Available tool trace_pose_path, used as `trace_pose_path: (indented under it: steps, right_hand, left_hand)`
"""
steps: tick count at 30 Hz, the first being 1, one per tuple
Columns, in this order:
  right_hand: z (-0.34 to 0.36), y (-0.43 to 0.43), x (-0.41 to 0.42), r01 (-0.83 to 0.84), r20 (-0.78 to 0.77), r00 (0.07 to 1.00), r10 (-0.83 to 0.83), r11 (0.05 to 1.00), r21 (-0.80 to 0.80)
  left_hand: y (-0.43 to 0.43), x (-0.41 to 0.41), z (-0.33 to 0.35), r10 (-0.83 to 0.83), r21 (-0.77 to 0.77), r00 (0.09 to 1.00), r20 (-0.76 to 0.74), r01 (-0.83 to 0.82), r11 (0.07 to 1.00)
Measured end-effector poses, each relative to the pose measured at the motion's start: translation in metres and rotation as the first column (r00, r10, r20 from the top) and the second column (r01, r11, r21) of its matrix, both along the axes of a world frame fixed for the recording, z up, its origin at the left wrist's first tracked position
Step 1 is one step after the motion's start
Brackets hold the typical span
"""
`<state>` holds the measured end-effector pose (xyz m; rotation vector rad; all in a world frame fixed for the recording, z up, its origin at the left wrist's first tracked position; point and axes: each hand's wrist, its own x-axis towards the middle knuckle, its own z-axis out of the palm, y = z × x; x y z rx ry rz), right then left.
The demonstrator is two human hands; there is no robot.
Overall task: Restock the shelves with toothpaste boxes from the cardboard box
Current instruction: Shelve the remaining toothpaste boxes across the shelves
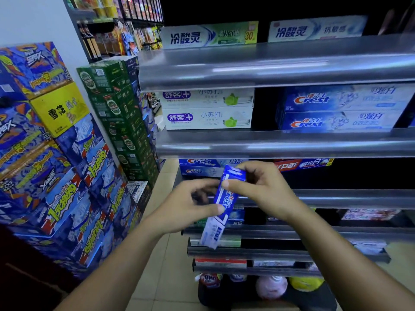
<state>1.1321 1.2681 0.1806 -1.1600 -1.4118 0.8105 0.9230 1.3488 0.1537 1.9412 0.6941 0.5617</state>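
Bearing the name "Crest" on its blue face, the toothpaste box [225,197] stands tilted at frame centre, before the shelves [280,147]. Left hand [188,205] pinches its middle between thumb and fingers; right hand [265,189] grips its upper end. Stacked Crest boxes [336,104] occupy the upper right shelf.

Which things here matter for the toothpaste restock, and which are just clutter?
Job: held Crest box, gripped by left hand and right hand; shelved Crest boxes; shelf edge. Source cardboard box not in view.
Clutter: blue drink cases; green cases; bottom bottles.
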Motion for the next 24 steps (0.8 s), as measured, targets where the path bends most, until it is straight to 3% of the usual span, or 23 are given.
trace_pose_path:
  steps: [2, 5, 9, 13, 16, 20, 24]
  right_hand:
    - [-0.002, 0.000, -0.006, -0.012, -0.021, 1.000, 0.011, 1.000, -0.004]
    - [-0.019, -0.004, 0.003, 0.069, -0.119, 0.990, -0.079, 0.994, -0.087]
    - [-0.056, -0.019, 0.019, 0.052, -0.062, 0.995, -0.073, 0.954, -0.297]
    - [-0.083, -0.025, 0.014, 0.053, -0.092, 0.992, -0.088, 0.943, -0.327]
    - [-0.087, -0.022, 0.011, 0.090, -0.204, 0.966, -0.156, 0.950, -0.299]
    - [-0.084, -0.014, 0.016, 0.178, -0.157, 0.964, -0.213, 0.961, -0.212]
    - [-0.074, 0.003, 0.020, 0.383, -0.065, 0.917, -0.393, 0.915, -0.127]
  left_hand:
    - [-0.006, 0.009, -0.004, 0.006, -0.067, 0.993, 0.114, 0.001, 0.998]
    - [-0.009, 0.006, -0.020, 0.196, -0.248, 0.939, 0.283, -0.125, 0.960]
    - [-0.009, -0.005, -0.045, 0.462, -0.595, 0.776, 0.429, -0.142, 0.791]
    - [-0.007, -0.012, -0.063, 0.561, -0.736, 0.685, 0.464, -0.055, 0.675]
    - [-0.003, -0.015, -0.072, 0.599, -0.758, 0.659, 0.454, -0.067, 0.649]
    - [0.021, -0.027, -0.067, 0.647, -0.677, 0.608, 0.461, -0.230, 0.699]
    - [0.044, -0.024, -0.053, 0.578, -0.399, 0.715, 0.394, -0.433, 0.808]
